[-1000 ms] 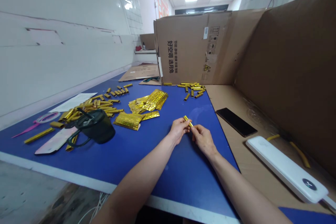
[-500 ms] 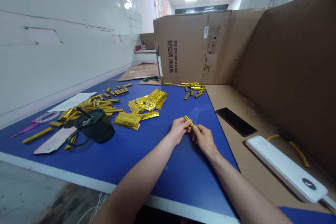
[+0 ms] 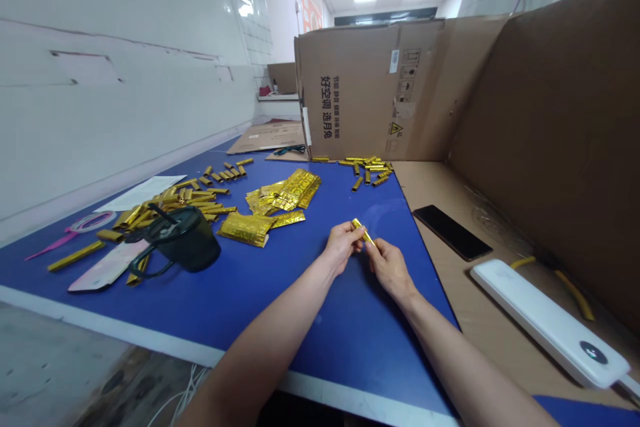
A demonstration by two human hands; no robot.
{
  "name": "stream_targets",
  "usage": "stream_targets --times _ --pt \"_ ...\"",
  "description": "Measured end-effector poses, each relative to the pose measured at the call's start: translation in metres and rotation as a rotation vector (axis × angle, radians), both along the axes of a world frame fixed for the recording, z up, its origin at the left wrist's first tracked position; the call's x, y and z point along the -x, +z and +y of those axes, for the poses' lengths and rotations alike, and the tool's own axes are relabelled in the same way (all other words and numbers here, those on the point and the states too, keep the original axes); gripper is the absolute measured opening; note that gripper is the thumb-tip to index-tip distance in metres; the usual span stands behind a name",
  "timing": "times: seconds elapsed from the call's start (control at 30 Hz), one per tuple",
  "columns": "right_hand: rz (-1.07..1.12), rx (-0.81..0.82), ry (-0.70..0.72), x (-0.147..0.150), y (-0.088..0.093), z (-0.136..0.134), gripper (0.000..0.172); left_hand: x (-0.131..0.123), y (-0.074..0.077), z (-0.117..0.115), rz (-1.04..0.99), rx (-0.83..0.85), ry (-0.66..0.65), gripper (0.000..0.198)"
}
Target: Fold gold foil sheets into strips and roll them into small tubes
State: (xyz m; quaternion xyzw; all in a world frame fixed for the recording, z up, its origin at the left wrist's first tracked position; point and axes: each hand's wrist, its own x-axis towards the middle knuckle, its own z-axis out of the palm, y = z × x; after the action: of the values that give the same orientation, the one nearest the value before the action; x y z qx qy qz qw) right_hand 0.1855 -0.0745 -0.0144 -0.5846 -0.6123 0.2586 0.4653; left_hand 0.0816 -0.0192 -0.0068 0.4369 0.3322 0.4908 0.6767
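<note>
Both hands hold one small gold foil paper roll (image 3: 369,239) above the blue tabletop. My left hand (image 3: 344,245) pinches its upper left part between thumb and fingers. At its lower right end, my right hand (image 3: 393,268) grips it with thumb and forefinger. The curled fingers hide part of the roll. Left of my hands lies a stack of flat gold foil papers (image 3: 295,190), with a thicker gold bundle (image 3: 245,229) in front of it. Several finished-looking gold rolls (image 3: 369,168) lie in a loose heap beyond my hands.
A dark green mug (image 3: 187,240) with a straw stands at the left, before a pile of gold rolls (image 3: 170,200). A pink-handled tool (image 3: 67,238) and a pale phone (image 3: 107,267) lie nearby. Rightward are a black phone (image 3: 453,232), a white power bank (image 3: 545,320) and cardboard walls (image 3: 370,93).
More of the gold roll shows between the hands now, and the right fingers have shifted slightly down along it. Both hands otherwise stay in nearly the same place.
</note>
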Motion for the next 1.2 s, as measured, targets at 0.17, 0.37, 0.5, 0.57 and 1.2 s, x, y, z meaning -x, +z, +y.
stream_targets --times 0.17,0.37,0.5,0.57,1.2 --pt "0.079 0.016 0.012 0.000 -0.004 0.003 0.034 0.004 0.001 0.003 0.017 0.000 0.081 0.029" --pt "0.332 0.063 -0.115 -0.009 0.005 0.007 0.034 0.010 0.000 0.007 0.142 -0.029 0.055 0.029" --pt "0.476 0.022 -0.215 -0.025 0.007 0.013 0.034 0.009 0.004 0.000 0.256 -0.067 -0.112 0.023" --pt "0.548 0.006 -0.227 -0.031 0.007 0.016 0.037 0.007 0.006 -0.006 0.331 -0.082 -0.295 0.021" --pt "0.554 0.200 0.015 -0.022 0.012 0.010 0.048 0.008 0.005 -0.012 0.271 -0.071 -0.521 0.020"
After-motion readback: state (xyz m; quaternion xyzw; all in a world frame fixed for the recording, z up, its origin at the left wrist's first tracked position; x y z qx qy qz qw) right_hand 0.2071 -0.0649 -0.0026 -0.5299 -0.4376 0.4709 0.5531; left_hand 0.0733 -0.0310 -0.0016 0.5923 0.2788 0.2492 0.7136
